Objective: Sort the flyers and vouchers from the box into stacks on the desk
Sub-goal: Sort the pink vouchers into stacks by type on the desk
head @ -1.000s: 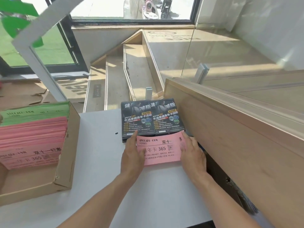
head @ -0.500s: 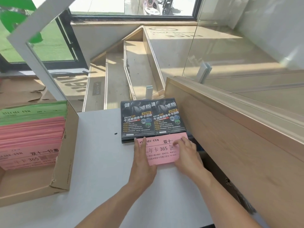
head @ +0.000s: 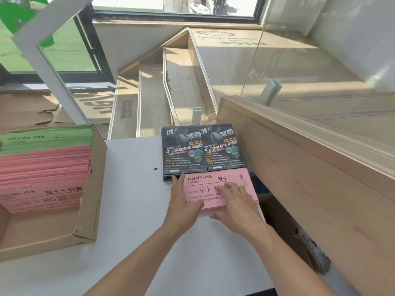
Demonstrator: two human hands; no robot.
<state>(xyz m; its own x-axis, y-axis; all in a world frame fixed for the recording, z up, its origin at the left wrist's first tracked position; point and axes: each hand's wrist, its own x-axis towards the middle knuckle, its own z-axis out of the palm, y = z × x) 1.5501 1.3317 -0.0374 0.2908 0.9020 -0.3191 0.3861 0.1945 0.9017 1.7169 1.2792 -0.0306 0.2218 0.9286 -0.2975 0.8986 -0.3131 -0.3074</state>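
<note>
A stack of pink vouchers (head: 209, 184) lies on the white desk (head: 132, 210), just in front of a stack of black flyers (head: 203, 150). My left hand (head: 183, 201) lies flat along the pink stack's left edge, fingers straight. My right hand (head: 237, 201) rests flat on top of the pink stack, covering its right half. At the left stands an open cardboard box (head: 89, 201) holding more pink vouchers (head: 44, 174) with green vouchers (head: 47, 137) behind them.
A wooden counter wall (head: 310, 178) rises along the desk's right side, topped by a glass panel. Beyond the desk's far edge, wooden stairs (head: 154, 99) drop away. A small dark speck (head: 155, 168) lies on the desk.
My right hand has slid from the pink stack's right edge onto its top. My left hand stays at the left edge. The view has shifted slightly.
</note>
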